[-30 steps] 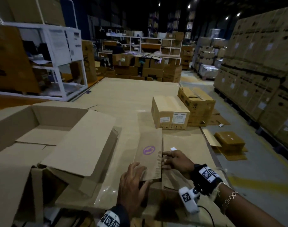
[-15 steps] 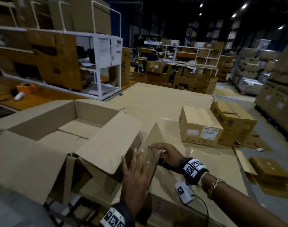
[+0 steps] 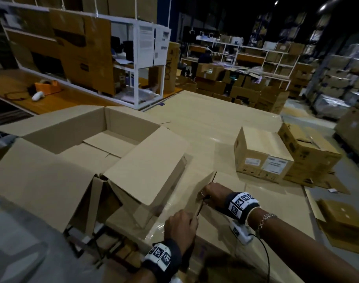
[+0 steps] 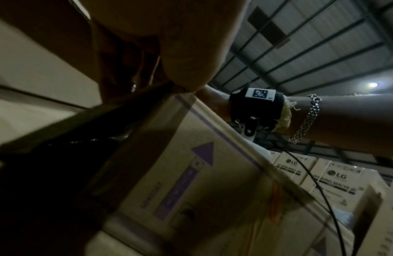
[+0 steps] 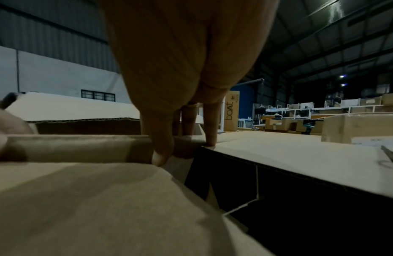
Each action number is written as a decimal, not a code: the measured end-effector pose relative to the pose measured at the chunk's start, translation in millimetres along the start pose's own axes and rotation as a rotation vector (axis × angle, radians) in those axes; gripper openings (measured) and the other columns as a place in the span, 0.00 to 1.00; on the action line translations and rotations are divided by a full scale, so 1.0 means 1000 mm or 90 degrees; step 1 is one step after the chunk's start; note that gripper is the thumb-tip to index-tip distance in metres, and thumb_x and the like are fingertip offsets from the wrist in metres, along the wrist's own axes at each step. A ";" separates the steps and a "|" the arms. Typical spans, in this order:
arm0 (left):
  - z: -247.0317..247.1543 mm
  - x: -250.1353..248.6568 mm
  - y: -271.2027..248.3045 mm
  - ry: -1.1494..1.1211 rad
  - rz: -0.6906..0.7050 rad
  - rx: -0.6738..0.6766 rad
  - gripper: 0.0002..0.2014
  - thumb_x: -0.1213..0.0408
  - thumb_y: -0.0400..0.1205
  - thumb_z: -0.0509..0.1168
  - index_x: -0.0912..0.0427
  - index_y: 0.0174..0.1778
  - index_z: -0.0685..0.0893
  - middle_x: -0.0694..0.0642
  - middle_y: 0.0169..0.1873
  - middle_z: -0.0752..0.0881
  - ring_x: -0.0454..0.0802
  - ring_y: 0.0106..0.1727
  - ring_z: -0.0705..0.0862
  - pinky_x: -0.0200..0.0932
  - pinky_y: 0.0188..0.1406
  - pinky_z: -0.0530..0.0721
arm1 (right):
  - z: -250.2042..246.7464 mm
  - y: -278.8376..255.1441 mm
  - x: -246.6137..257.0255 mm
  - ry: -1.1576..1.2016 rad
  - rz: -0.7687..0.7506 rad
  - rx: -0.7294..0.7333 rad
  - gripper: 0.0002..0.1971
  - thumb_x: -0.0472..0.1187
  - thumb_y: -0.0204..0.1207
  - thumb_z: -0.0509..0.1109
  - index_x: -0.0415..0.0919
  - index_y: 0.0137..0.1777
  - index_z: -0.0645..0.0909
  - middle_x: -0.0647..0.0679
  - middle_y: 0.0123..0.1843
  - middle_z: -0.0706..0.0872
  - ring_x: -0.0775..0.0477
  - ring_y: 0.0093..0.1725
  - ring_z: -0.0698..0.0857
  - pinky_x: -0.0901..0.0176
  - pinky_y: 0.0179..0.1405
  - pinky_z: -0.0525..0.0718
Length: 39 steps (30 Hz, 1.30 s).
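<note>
Work in hand: a flap (image 3: 203,183) is being stood up on a box (image 4: 191,173) at the near edge of the desk (image 3: 215,123). This is judged from both hands being on it.
Flap position: nearly upright, almost edge-on in the head view, between the two hands and hinged along the box below.
Right grip (image 3: 213,193): at the flap's far end, fingers over the top edge and thumb (image 5: 159,155) on the near face, pinching the board.
Left grip (image 3: 180,223): at the near end, fingers curled round the same flap and pinching it.
Why two holds: the strip is long and thin. One hand at each end likely keeps the fold straight and stops the board from bowing.
Box: a purple arrow is printed on its side and glossy tape runs along one edge. It sits under the left palm in the wrist view.
Open carton (image 3: 105,139): just left, mouth up with its flaps spread. Its right flap leans toward the work, but I cannot tell whether it touches.
Sealed box (image 3: 262,154): labelled, well apart to the right, out of the way.
Risk: uneven pull from the two hands could crease the flap off its score line.
</note>
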<state>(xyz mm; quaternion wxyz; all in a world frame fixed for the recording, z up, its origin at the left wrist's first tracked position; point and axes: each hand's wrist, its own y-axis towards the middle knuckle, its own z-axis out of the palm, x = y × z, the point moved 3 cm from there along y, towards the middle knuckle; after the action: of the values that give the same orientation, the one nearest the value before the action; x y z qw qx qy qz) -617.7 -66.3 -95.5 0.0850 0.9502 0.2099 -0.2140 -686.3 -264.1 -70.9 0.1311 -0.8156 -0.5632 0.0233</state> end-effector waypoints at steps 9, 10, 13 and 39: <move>-0.015 -0.008 0.025 -0.054 0.016 0.008 0.13 0.50 0.82 0.63 0.53 0.46 0.88 0.52 0.47 0.90 0.55 0.52 0.87 0.48 0.47 0.82 | -0.008 0.010 -0.017 0.039 -0.006 0.021 0.16 0.36 0.75 0.76 0.44 0.63 0.90 0.45 0.59 0.92 0.42 0.58 0.90 0.51 0.57 0.88; -0.017 -0.010 0.032 -0.068 0.029 0.011 0.11 0.50 0.80 0.64 0.54 0.42 0.86 0.52 0.43 0.89 0.56 0.49 0.87 0.47 0.42 0.80 | -0.012 0.013 -0.024 0.049 0.012 0.015 0.16 0.37 0.75 0.77 0.44 0.64 0.90 0.45 0.61 0.92 0.43 0.60 0.90 0.51 0.59 0.87; -0.015 -0.015 0.057 -0.104 0.040 0.035 0.15 0.51 0.78 0.68 0.59 0.35 0.76 0.57 0.37 0.85 0.60 0.45 0.84 0.45 0.36 0.69 | -0.025 0.020 -0.046 0.065 0.095 0.004 0.19 0.39 0.74 0.80 0.42 0.65 0.89 0.46 0.65 0.90 0.44 0.63 0.88 0.58 0.60 0.84; -0.037 -0.013 0.103 -0.041 0.346 0.057 0.25 0.60 0.85 0.66 0.53 0.80 0.74 0.57 0.75 0.75 0.59 0.72 0.79 0.49 0.71 0.75 | -0.055 -0.090 0.012 0.185 0.325 -0.084 0.21 0.47 0.72 0.81 0.45 0.65 0.88 0.50 0.59 0.91 0.52 0.55 0.89 0.58 0.54 0.87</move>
<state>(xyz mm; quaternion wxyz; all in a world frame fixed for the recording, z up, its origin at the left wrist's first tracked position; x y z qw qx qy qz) -569.6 -154.5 -49.4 0.1036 0.9672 -0.0652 -0.2228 -753.6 -233.6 4.7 0.1473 -0.9323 -0.3154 -0.0983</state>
